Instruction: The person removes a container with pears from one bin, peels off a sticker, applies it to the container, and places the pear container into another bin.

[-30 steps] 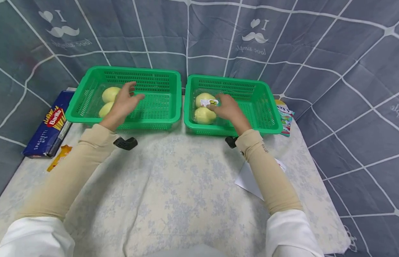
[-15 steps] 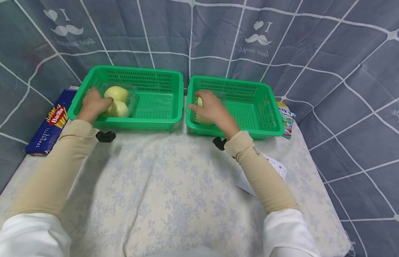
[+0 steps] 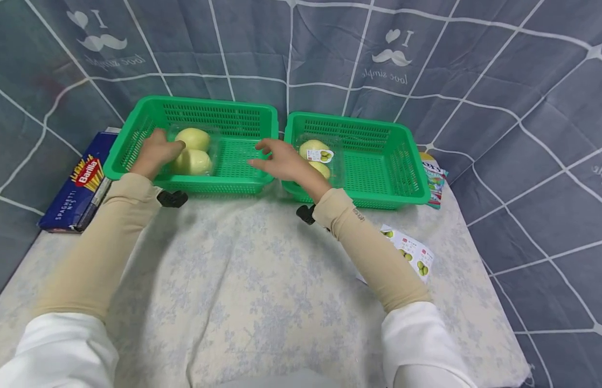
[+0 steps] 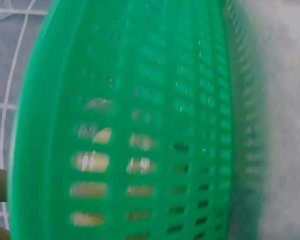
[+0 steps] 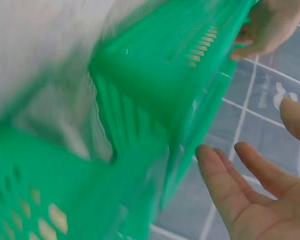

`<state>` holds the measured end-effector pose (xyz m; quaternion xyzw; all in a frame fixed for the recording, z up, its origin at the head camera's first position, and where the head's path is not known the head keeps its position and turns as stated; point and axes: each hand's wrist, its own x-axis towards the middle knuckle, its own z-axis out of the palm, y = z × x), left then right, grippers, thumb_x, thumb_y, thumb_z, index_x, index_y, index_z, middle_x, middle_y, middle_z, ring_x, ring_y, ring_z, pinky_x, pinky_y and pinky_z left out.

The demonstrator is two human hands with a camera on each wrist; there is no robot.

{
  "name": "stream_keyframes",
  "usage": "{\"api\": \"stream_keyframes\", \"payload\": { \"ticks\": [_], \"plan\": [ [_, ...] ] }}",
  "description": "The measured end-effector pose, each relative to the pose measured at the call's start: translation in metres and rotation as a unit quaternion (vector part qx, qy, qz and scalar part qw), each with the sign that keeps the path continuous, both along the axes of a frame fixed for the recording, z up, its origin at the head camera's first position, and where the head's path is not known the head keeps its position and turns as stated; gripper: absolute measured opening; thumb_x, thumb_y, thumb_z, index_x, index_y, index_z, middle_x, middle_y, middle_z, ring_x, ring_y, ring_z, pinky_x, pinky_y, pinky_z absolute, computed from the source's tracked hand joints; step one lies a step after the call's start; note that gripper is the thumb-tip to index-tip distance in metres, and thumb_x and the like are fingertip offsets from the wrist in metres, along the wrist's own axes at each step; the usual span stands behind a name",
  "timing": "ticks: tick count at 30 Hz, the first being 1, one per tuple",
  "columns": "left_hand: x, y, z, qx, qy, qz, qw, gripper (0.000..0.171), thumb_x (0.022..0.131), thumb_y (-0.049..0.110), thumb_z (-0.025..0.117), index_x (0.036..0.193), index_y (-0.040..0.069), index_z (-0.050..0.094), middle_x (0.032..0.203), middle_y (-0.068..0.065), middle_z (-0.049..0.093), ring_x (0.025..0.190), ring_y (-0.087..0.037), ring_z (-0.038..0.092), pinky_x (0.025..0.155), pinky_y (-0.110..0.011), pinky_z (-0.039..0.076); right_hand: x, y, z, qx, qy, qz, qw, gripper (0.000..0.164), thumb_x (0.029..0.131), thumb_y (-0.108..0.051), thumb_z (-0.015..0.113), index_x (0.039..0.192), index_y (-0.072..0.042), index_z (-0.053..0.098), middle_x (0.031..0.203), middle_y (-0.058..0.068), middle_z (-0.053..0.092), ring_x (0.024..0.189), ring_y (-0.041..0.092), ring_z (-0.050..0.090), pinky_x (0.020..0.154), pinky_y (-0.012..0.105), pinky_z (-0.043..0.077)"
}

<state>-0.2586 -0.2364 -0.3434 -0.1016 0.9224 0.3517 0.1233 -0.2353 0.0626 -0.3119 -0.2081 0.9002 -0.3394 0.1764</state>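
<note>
In the left green basket, my left hand touches the left side of a clear plastic pack of two pale yellow round fruits. Its thumb lies over the fruits' edge and its other fingertips are hidden. My right hand hovers over the gap between the two baskets, thumb and fingers spread, holding nothing; the right wrist view also shows its fingers loose beside the rim. A second clear pack with similar fruits and a label stands in the right green basket, partly covered by my right hand and wrist.
A blue spaghetti box lies left of the left basket, and a colourful packet right of the other. A sheet of fruit labels lies beneath my right forearm on the patterned tablecloth. A grey curtain hangs behind.
My right hand has left the right basket's pack and moved left to the gap. My left hand first went left, then right, and the left pack has shifted right with it.
</note>
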Motion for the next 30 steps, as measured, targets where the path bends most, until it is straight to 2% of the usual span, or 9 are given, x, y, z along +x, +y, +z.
{"api": "stream_keyframes", "payload": {
  "ticks": [3,9,15,18,20,24,26,28,30],
  "plan": [
    [0.0,0.007,-0.002,0.016,0.0,0.001,0.9999,0.077,0.103,0.036,0.034,0.16,-0.003,0.0,0.165,-0.032,0.007,0.15,-0.054,0.012,0.118,-0.066,0.025,-0.005,-0.012,-0.007,-0.029,-0.03,-0.023,0.999,0.053,0.103,-0.036,0.057,0.149,-0.012,0.046,0.147,0.012,0.052,0.134,0.026,0.051,0.103,0.039,0.049],
    [-0.001,0.014,-0.008,0.051,0.008,-0.009,0.9986,0.072,0.106,0.034,0.037,0.162,0.004,0.003,0.161,-0.032,0.02,0.145,-0.051,0.029,0.112,-0.065,0.035,-0.011,-0.034,-0.019,-0.071,-0.068,-0.085,0.992,0.055,0.102,-0.038,0.058,0.148,-0.011,0.047,0.143,0.01,0.054,0.128,0.024,0.055,0.097,0.036,0.052],
    [-0.002,0.011,-0.012,0.135,0.02,0.024,0.9903,0.068,0.106,0.024,0.035,0.162,0.004,0.001,0.163,-0.03,0.013,0.146,-0.047,0.03,0.111,-0.056,0.044,-0.018,-0.051,-0.027,-0.085,-0.11,-0.12,0.983,0.055,0.104,-0.035,0.054,0.151,-0.009,0.041,0.146,0.01,0.05,0.129,0.025,0.053,0.099,0.037,0.05],
    [-0.002,0.009,-0.013,0.135,0.02,0.033,0.9901,0.066,0.103,0.014,0.03,0.161,0.002,0.002,0.164,-0.03,0.009,0.143,-0.048,0.033,0.109,-0.055,0.045,-0.024,-0.057,-0.029,-0.087,-0.126,-0.138,0.979,0.055,0.105,-0.032,0.053,0.152,-0.008,0.038,0.152,0.01,0.045,0.131,0.023,0.051,0.104,0.039,0.048],
    [-0.002,0.008,-0.013,0.121,0.01,0.03,0.9922,0.068,0.098,0.007,0.027,0.161,0.001,0.001,0.165,-0.03,0.004,0.14,-0.051,0.036,0.107,-0.056,0.045,-0.028,-0.06,-0.031,-0.095,-0.144,-0.146,0.974,0.055,0.105,-0.029,0.052,0.154,-0.007,0.036,0.156,0.01,0.041,0.122,0.021,0.052,0.107,0.039,0.046],
    [-0.004,0.008,-0.013,0.1,-0.002,0.022,0.9947,0.072,0.093,0.001,0.026,0.161,0.001,0.004,0.166,-0.029,0.002,0.126,-0.049,0.047,0.101,-0.054,0.047,-0.035,-0.065,-0.035,-0.126,-0.2,-0.152,0.96,0.059,0.106,-0.026,0.05,0.157,-0.004,0.029,0.16,0.011,0.033,0.114,0.019,0.05,0.112,0.036,0.045],
    [-0.006,0.008,-0.014,0.098,-0.002,0.021,0.995,0.071,0.095,0.002,0.03,0.161,0.001,0.007,0.164,-0.031,0.011,0.115,-0.041,0.055,0.097,-0.05,0.051,-0.037,-0.067,-0.037,-0.147,-0.226,-0.161,0.949,0.061,0.106,-0.024,0.05,0.158,-0.003,0.026,0.161,0.011,0.032,0.123,0.022,0.052,0.114,0.035,0.044],
    [-0.008,0.006,-0.014,0.098,-0.001,0.022,0.9949,0.07,0.096,0.003,0.036,0.161,0.0,0.01,0.161,-0.033,0.02,0.095,-0.028,0.063,0.089,-0.043,0.055,-0.038,-0.07,-0.038,-0.162,-0.242,-0.171,0.941,0.061,0.105,-0.024,0.052,0.157,-0.002,0.027,0.163,0.01,0.03,0.141,0.024,0.045,0.116,0.034,0.044],
    [-0.008,0.005,-0.013,0.096,-0.005,0.024,0.9951,0.07,0.096,0.003,0.04,0.161,0.0,0.012,0.158,-0.033,0.027,0.076,-0.016,0.063,0.078,-0.035,0.056,-0.039,-0.073,-0.038,-0.172,-0.25,-0.177,0.936,0.061,0.105,-0.023,0.052,0.157,-0.001,0.027,0.163,0.011,0.031,0.146,0.028,0.042,0.117,0.034,0.043]
  ]
}}
